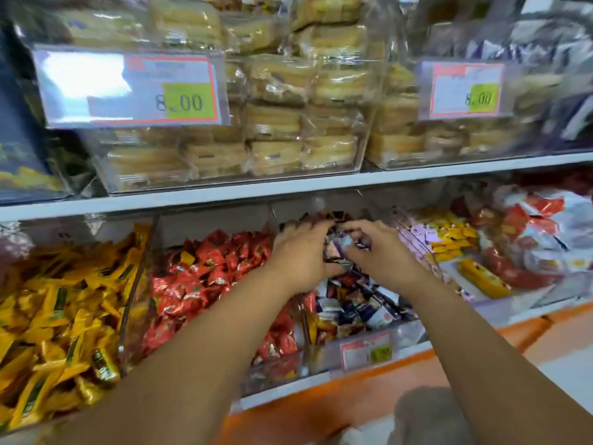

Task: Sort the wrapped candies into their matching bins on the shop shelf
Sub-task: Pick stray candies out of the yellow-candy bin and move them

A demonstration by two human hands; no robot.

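On the lower shelf [282, 393] we count three clear bins from the left end: yellow candies [54, 316], red candies [205, 277], dark mixed candies [356, 306]. Left hand [301, 253] and right hand [383, 250] curl inside the third bin [409, 334], together pinching purple-white candies [341, 247]. On the upper shelf [224, 195], two bins hold biscuits [282, 123].

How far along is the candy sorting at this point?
Done: yellow candies fill their own bin, apparently unmixed. In hand: left hand and right hand both grip purple candies over the mixed bin. Left: a yellow stray lies among the red candies, and the mixed bin holds red and yellow pieces.
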